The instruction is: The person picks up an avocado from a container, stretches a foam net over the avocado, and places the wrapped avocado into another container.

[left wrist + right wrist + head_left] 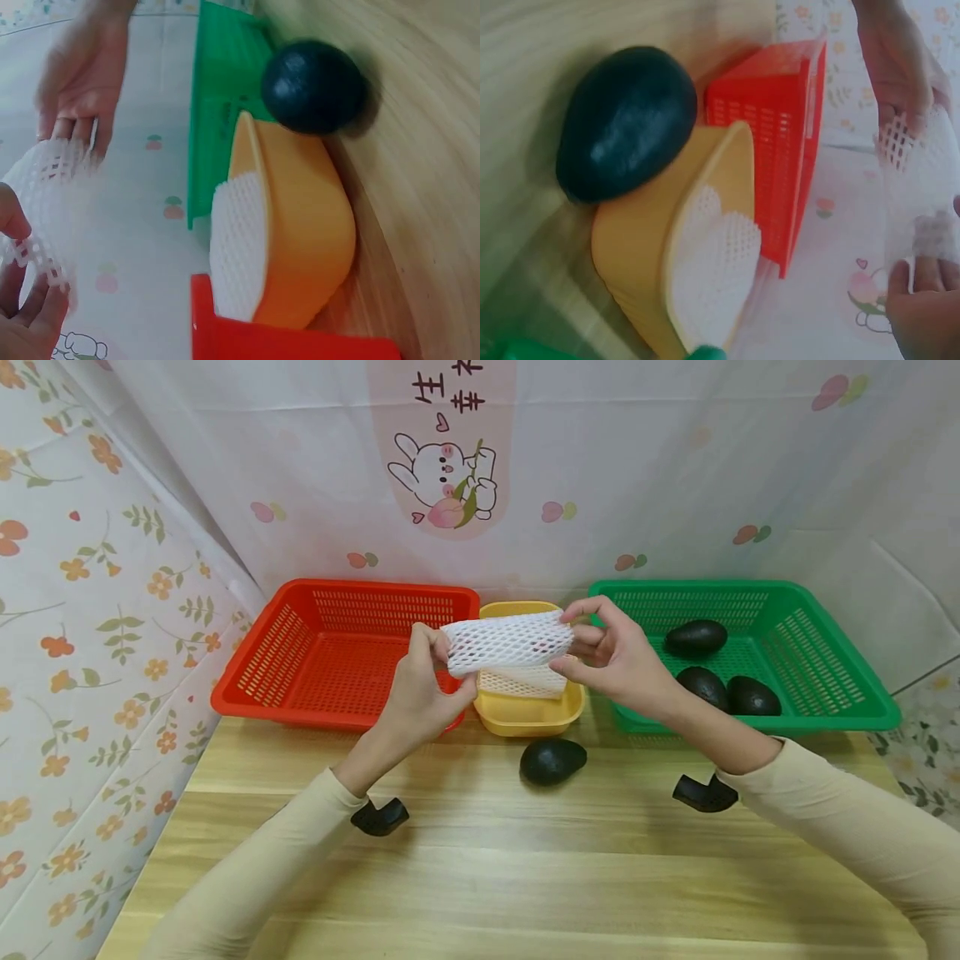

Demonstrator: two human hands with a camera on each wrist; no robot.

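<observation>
A white foam fruit net (pixel 510 643) is held up lengthwise above a yellow basket (pixel 528 725). My left hand (pixel 423 689) grips its left end, thumb below and fingers at the edge. At the other end, my right hand (pixel 618 656) pinches the rim between thumb and fingers. Through the mesh nothing solid shows in the left wrist view, where the net (pixel 49 195) looks thin and see-through. More white foam nets (pixel 724 262) lie in the yellow basket. In front of that basket a dark avocado (pixel 552 762) rests on the wooden table.
To the left stands a red basket (pixel 345 714) with nothing seen inside. A green basket (pixel 825 722) at the right contains three avocados (pixel 697 637). Behind the baskets hangs a printed white cloth (pixel 637 468). Black wrist devices (pixel 380 817) sit under both forearms.
</observation>
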